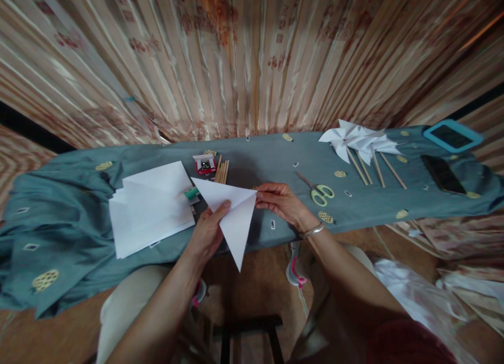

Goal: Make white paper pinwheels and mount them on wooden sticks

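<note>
A white sheet of paper point(235, 209), folded into a triangle, is held up over the table's front edge. My left hand point(209, 228) grips its left side, with the thumb lying on top. At the right corner, my right hand point(279, 200) pinches the paper between thumb and fingers; a bracelet circles that wrist. Scissors point(321, 192) with yellow-green handles lie to the right of my right hand. Behind the folded paper are several wooden sticks point(222, 170) and a small red box point(205, 165) with its lid up. Left of my left hand lies a stack of white paper point(153, 209).
Several white paper pinwheels point(354, 138) on sticks lie at the back right. Beyond them are a blue-framed tablet point(452, 135) and a dark phone point(443, 174). A green object point(191, 193) sits by the paper stack. The tablecloth point(268, 164) is bunched at the left; a curtain hangs behind.
</note>
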Demonstrator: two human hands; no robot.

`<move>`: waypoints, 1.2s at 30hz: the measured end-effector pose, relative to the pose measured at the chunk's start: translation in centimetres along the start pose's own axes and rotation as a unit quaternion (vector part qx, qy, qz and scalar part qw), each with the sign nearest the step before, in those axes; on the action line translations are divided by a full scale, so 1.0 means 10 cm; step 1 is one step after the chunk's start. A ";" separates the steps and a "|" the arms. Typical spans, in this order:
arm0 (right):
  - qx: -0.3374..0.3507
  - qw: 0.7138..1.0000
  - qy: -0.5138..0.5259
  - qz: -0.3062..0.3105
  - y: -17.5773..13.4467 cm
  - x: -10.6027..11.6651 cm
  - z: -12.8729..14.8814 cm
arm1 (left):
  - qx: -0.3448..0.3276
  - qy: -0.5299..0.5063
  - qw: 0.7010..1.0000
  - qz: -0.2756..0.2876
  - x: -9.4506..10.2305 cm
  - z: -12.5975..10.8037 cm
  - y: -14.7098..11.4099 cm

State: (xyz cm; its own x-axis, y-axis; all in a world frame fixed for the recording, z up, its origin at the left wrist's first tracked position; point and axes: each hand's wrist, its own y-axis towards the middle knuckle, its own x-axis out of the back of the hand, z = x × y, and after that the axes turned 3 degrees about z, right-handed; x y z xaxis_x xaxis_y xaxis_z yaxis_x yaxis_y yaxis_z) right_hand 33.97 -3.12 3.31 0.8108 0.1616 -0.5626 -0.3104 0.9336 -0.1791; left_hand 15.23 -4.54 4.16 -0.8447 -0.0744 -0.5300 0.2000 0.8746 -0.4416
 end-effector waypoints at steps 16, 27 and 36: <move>-0.030 0.999 -0.015 0.038 -0.02 -0.04 -0.07 | -0.056 0.036 0.998 -0.020 0.00 0.04 0.00; -0.032 0.998 -0.014 0.044 -0.02 -0.07 -0.09 | -0.039 0.013 0.999 -0.016 0.01 0.06 0.02; -0.033 0.998 -0.001 0.045 -0.02 -0.08 -0.10 | -0.024 0.005 1.000 0.002 -0.01 0.06 -0.02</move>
State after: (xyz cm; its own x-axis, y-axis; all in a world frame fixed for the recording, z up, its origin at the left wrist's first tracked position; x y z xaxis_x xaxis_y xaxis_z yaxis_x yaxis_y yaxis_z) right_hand 32.83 -3.75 2.96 0.7788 0.2442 -0.5778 -0.4139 0.8922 -0.1807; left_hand 15.56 -4.95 3.88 -0.8491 -0.0658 -0.5242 0.1801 0.8967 -0.4043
